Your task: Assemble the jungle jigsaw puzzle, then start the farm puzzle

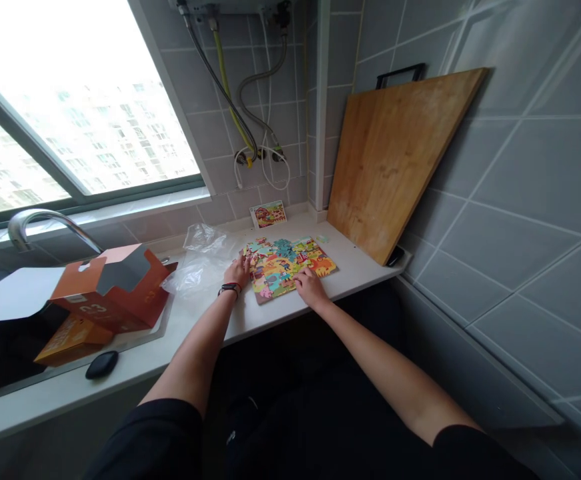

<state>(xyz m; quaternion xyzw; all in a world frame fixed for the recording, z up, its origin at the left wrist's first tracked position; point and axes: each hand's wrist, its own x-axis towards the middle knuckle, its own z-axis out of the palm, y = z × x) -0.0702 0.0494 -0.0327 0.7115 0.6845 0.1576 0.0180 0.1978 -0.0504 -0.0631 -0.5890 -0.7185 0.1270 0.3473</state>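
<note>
A colourful jigsaw puzzle (285, 265) lies flat on the white counter, with loose pieces heaped over its back part. My left hand (239, 270), with a dark band at the wrist, rests at the puzzle's left edge, its fingers apart and nothing visible in them. Over the front right part of the puzzle is my right hand (309, 285), its fingers pinched together on something too small to make out. Behind the puzzle, a small picture card (269, 215) leans against the wall.
Clear plastic bags (197, 263) lie left of the puzzle. Farther left are an open orange box (115, 287), a black rounded object (102, 365) and a faucet (53, 215). A large wooden board (395, 153) leans on the right wall.
</note>
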